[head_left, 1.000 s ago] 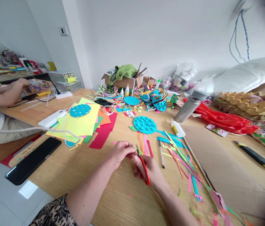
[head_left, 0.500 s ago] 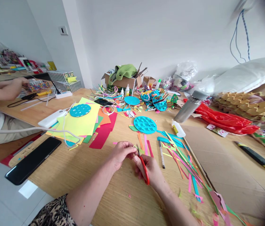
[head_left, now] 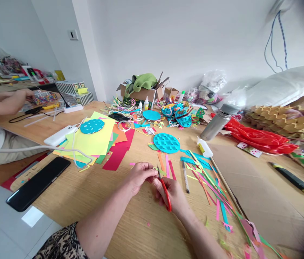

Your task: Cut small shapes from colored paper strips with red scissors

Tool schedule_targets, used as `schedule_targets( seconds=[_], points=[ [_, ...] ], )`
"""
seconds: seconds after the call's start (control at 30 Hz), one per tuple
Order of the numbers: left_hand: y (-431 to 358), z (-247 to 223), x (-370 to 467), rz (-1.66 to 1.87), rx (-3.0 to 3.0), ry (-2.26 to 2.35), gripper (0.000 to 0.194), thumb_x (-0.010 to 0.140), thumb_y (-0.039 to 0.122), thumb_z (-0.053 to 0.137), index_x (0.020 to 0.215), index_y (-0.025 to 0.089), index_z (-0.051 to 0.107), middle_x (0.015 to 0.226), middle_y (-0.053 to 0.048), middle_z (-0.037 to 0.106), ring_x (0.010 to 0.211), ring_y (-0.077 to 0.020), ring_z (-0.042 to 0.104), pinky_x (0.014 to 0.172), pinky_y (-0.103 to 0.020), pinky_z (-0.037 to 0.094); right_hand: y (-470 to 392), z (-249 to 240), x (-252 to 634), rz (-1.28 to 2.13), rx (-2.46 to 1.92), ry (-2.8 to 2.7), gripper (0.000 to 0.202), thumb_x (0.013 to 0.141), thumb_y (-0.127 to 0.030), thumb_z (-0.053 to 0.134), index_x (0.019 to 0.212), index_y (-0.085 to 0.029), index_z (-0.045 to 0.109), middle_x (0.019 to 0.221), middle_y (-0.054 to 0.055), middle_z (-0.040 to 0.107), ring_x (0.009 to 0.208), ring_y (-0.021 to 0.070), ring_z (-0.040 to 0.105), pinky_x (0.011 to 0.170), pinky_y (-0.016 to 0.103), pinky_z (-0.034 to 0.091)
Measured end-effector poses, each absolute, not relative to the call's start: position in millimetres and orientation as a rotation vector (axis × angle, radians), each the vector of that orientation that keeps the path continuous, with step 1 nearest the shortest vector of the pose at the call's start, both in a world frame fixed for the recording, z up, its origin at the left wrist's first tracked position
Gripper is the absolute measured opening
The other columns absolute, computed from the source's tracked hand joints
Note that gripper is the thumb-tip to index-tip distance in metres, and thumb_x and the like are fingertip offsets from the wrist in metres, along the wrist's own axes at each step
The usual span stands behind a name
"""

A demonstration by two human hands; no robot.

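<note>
In my right hand (head_left: 172,194) is a pair of red-handled scissors (head_left: 166,196), its blades pointing away from me. My left hand (head_left: 142,176) pinches a small yellow-green piece of paper (head_left: 155,168) right at the blades; its shape is mostly hidden by my fingers. Just beyond the hands lie an orange strip, a pink strip (head_left: 167,166) and a red strip. A blue oval with a raised pattern (head_left: 166,143) sits farther back, with a small green paper head at its left. To the right of the scissors lies a pen (head_left: 185,177).
Coloured paper sheets (head_left: 100,138) and a black phone (head_left: 38,183) lie left. Paper strips (head_left: 213,187), a glue bottle (head_left: 204,147), a steel flask (head_left: 219,122) and cardboard (head_left: 257,187) occupy the right. Another person's hands (head_left: 19,99) hold a container at far left.
Almost nothing differs. Both hands stay in place around the scissors and the small paper piece, with at most a tiny shift.
</note>
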State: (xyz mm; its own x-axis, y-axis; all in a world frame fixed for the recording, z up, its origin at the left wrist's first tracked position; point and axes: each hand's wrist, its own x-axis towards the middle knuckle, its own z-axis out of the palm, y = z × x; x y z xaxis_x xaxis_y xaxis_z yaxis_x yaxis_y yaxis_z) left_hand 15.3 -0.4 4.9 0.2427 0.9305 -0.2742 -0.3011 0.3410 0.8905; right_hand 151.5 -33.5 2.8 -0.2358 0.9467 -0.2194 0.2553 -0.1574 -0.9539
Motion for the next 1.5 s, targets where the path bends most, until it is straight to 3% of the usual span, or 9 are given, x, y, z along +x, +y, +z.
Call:
schedule_targets(
  seconds=[1.5],
  points=[
    [0.9, 4.8, 12.5, 0.984, 0.839, 0.950, 0.014, 0.059, 0.023, 0.069, 0.063, 0.013, 0.060, 0.059, -0.002, 0.061, 0.053, -0.0096, 0.051, 0.056, -0.024, 0.038, -33.8, 2.7, 154.1, 1.478, -1.375, -1.518, 0.051, 0.074, -0.065, 0.058, 0.060, -0.017, 0.048, 0.047, -0.001, 0.054, 0.034, 0.0095, 0.049, 0.034, 0.019, 0.030]
  ],
)
